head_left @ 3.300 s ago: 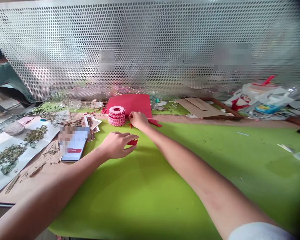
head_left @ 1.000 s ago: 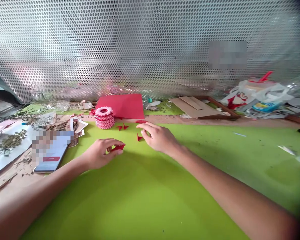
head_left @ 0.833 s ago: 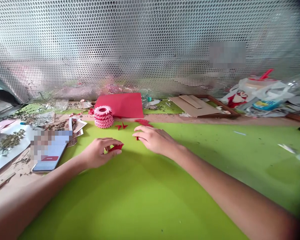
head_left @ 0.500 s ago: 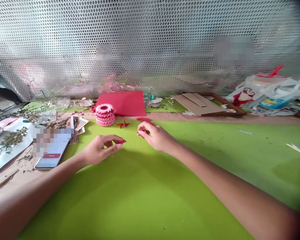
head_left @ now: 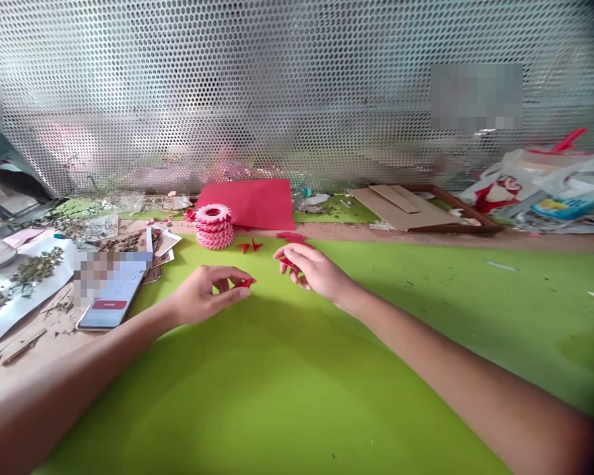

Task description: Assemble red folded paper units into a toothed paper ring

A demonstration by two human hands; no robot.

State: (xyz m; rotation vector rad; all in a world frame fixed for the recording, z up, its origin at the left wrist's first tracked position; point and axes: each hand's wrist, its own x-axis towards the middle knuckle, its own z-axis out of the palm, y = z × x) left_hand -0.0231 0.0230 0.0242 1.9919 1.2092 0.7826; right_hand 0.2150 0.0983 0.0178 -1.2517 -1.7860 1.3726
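Note:
Between thumb and forefinger, my left hand [head_left: 210,293] pinches a small folded red paper piece [head_left: 245,284]. My right hand [head_left: 317,272] is raised a short way to the right, its fingers closed on another red folded paper piece [head_left: 288,262]. Two loose red paper pieces [head_left: 250,246] lie on the green mat [head_left: 297,382] just beyond my hands. Behind my right hand is a row of red folded pieces [head_left: 296,238]. A round, hollow stack of pink and white folded paper [head_left: 214,227] stands upright beyond my left hand.
A red paper sheet [head_left: 247,203] lies behind the stack. On the left are a phone [head_left: 113,293], some photo cards [head_left: 163,244] and dried plant bits [head_left: 37,270]. Cardboard [head_left: 400,208] and plastic bags [head_left: 539,188] rest at the back right, before a perforated metal screen [head_left: 297,86].
The view has shifted slightly, so most things appear further right. My right hand has turned, showing more of its lower fingers and of its red piece. The left hand keeps its pinch.

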